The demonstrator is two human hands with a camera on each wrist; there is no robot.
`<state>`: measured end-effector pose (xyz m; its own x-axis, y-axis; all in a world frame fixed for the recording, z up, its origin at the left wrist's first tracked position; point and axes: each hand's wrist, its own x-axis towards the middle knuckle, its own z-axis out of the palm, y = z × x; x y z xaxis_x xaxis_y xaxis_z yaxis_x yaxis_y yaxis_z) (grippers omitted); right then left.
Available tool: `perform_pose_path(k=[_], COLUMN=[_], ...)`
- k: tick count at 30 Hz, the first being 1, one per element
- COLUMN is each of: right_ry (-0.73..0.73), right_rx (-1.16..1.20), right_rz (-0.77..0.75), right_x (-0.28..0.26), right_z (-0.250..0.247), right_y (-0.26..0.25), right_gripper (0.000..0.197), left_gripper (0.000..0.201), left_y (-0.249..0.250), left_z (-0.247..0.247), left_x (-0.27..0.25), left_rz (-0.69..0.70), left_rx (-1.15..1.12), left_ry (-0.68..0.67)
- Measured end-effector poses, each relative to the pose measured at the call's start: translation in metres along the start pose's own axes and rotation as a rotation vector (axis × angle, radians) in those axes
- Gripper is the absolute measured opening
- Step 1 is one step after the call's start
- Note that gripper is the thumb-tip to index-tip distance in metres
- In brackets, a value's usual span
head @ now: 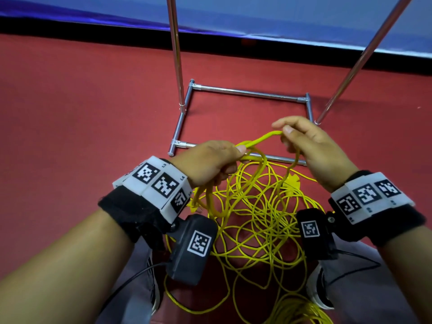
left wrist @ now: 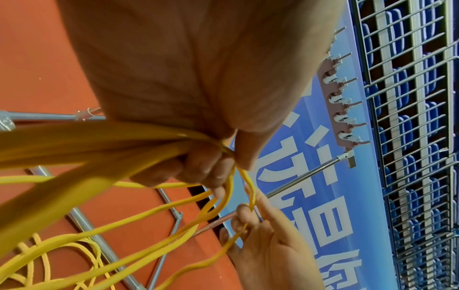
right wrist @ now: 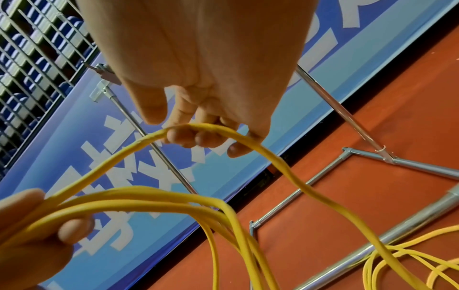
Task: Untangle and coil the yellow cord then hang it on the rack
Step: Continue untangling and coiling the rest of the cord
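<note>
The yellow cord (head: pixel 257 220) lies as a loose tangle on the red floor between my feet, and several loops rise from it to my hands. My left hand (head: pixel 217 160) grips a bundle of these loops (left wrist: pixel 99 149) in its fist. A single strand runs from there to my right hand (head: pixel 304 139), whose curled fingers (right wrist: pixel 198 135) hook it from below. The hands are about a hand's width apart, above the near bar of the rack's base. The metal rack (head: pixel 245 92) stands just ahead, and its rail of hooks (left wrist: pixel 340 102) shows in the left wrist view.
Two chrome uprights (head: pixel 175 54) rise from the rack's square base on the red floor (head: pixel 70 101). A blue banner wall (head: pixel 280 15) with a black strip below it runs behind. My shoes (head: pixel 320 291) stand either side of the cord pile.
</note>
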<state>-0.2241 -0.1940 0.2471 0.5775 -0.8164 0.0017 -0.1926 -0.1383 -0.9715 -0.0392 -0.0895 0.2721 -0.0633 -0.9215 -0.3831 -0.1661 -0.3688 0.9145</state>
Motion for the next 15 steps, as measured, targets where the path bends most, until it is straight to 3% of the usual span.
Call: perform_pose_path(k=[3, 9, 15], right_ry=[0.034, 0.067, -0.223], right_rx=[0.121, -0.033, -0.159], right_rz=[0.071, 0.165, 0.328], right_x=[0.007, 0.008, -0.001], right_z=[-0.006, -0.009, 0.005], right_y=[0.01, 0.031, 0.055], right_gripper=[0.029, 0.052, 0.037], left_gripper=[0.027, 0.026, 0.026], left_y=[0.006, 0.015, 0.02], left_z=[0.0, -0.004, -0.006], left_x=[0.0, -0.005, -0.011], left_rz=[0.035, 0.095, 0.13], left_rx=[-0.069, -0.157, -0.206], left_ry=[0.0, 0.032, 0.053])
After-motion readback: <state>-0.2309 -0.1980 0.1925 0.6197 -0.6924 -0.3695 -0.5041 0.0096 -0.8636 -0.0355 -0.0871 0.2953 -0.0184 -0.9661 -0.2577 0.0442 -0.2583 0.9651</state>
